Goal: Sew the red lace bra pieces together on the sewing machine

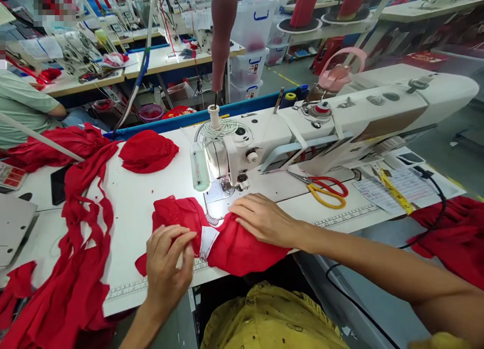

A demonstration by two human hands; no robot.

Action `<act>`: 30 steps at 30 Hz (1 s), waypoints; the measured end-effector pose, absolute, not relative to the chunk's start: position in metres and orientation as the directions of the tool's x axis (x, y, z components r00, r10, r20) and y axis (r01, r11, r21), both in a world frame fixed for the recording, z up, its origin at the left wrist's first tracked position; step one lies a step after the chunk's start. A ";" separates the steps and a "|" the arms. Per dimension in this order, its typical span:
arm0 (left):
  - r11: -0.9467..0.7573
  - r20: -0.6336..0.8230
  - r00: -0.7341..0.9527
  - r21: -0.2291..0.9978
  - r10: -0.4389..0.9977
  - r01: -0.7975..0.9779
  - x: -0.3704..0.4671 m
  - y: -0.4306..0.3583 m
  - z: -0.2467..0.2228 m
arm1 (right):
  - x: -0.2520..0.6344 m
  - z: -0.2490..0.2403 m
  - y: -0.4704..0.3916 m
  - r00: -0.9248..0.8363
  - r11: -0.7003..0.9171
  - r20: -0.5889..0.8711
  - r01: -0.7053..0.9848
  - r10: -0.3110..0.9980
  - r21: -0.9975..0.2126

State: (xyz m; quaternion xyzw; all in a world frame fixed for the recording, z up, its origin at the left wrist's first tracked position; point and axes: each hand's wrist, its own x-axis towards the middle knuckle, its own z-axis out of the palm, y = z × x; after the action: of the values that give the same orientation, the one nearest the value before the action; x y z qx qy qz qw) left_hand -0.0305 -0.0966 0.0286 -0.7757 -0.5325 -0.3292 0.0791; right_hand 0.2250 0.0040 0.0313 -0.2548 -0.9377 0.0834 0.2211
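A piece of sheer red fabric (242, 250) lies at the table's front edge, with a small white patch (207, 240) near its middle. My right hand (266, 219) rests on the fabric's right part, fingers stretched out together and palm down; its thumb is hidden. Over the left part is my left hand (168, 260), fingers loosely bent and thumb apart, with nothing visible between them. Whether its fingertips touch the fabric is hard to tell. Just behind the fabric stands the white sewing machine (321, 122), its lit presser foot (227, 186) above the metal plate, off the fabric.
Scissors (327, 191) with red and yellow handles lie right of the needle area. A gathered red bundle (148, 151) sits back left, and long red strips (88, 228) hang over the left edge. A paper sheet (393, 187) carries a yellow tape measure (395, 192). Another person's sleeve (26, 97) shows far left.
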 end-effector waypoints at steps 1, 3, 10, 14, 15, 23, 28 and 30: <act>-0.376 0.618 0.148 0.257 0.772 0.890 -0.018 -0.096 0.028 | 0.218 0.028 0.010 -0.798 0.873 0.361 0.408 0.483 -0.267; -0.273 0.613 0.065 0.253 0.787 0.928 0.007 -0.095 0.023 | 0.206 0.023 0.018 -0.835 0.903 0.354 0.349 0.421 -0.251; -0.213 0.683 0.052 0.152 0.728 0.965 0.035 -0.092 0.011 | 0.211 0.023 0.003 -0.750 0.857 0.453 0.297 0.482 -0.421; -0.298 0.782 0.104 0.108 0.614 0.948 0.033 -0.097 0.012 | 0.222 0.026 -0.007 -0.699 0.814 0.460 0.320 0.548 -0.484; -0.307 0.788 0.125 0.085 0.603 0.948 0.032 -0.098 0.012 | 0.223 0.027 -0.008 -0.692 0.817 0.470 0.326 0.549 -0.475; -0.355 0.797 0.128 0.114 0.590 0.928 0.031 -0.104 0.004 | 0.221 0.038 -0.013 -0.712 0.916 0.576 0.307 0.400 -0.257; -0.330 0.686 -0.048 0.408 0.726 0.851 0.030 -0.102 0.018 | 0.220 0.057 -0.017 -0.757 0.892 0.490 0.278 0.432 -0.357; -0.340 0.595 -0.069 0.547 0.801 0.765 0.023 -0.101 0.032 | 0.219 0.070 -0.017 -0.786 0.820 0.398 0.229 0.474 -0.525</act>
State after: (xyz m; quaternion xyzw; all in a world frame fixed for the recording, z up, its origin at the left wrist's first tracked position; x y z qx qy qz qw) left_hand 0.0233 -0.1007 0.0320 -0.6819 -0.5739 -0.4530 -0.0201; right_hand 0.2187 -0.0166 0.0702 -0.1916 -0.9162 0.2310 0.2654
